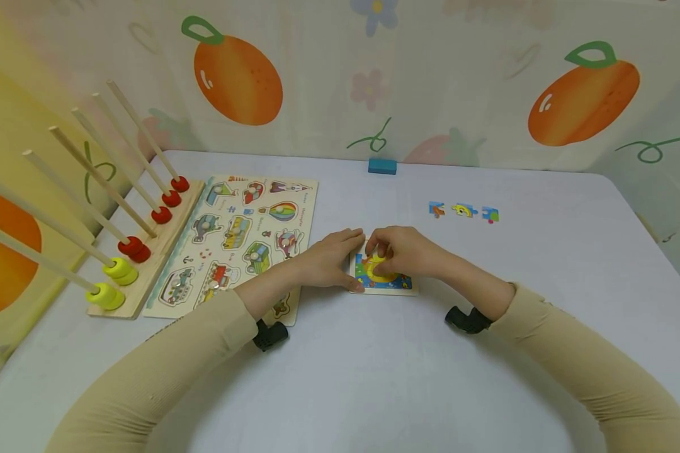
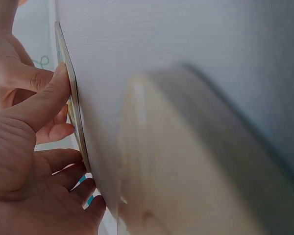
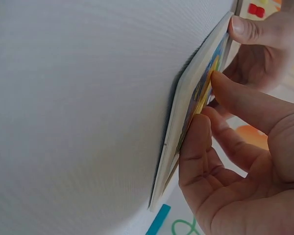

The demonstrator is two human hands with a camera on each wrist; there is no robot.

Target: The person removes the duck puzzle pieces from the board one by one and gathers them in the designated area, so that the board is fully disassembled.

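Left hand (image 1: 334,259) spread, thumb at the near-left corner of the small, square, pale-wood puzzle tray (image 1: 388,292), mid-way across the white counter (image 1: 340,371); tray contains blue-and-yellow picture pieces (image 1: 398,282); right hand (image 1: 405,250) curled, fingertips on the yellow part, grip undetermined; rightward, three loose multicoloured jigsaw pieces (image 1: 463,211), presumably light, stiff, best taken by edges.

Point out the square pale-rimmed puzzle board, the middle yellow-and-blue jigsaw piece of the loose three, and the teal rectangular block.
Puzzle board (image 1: 385,292): head view, near rim.
Jigsaw piece (image 1: 464,210): head view, yellow middle part.
Teal block (image 1: 382,167): head view, middle of visible surface.
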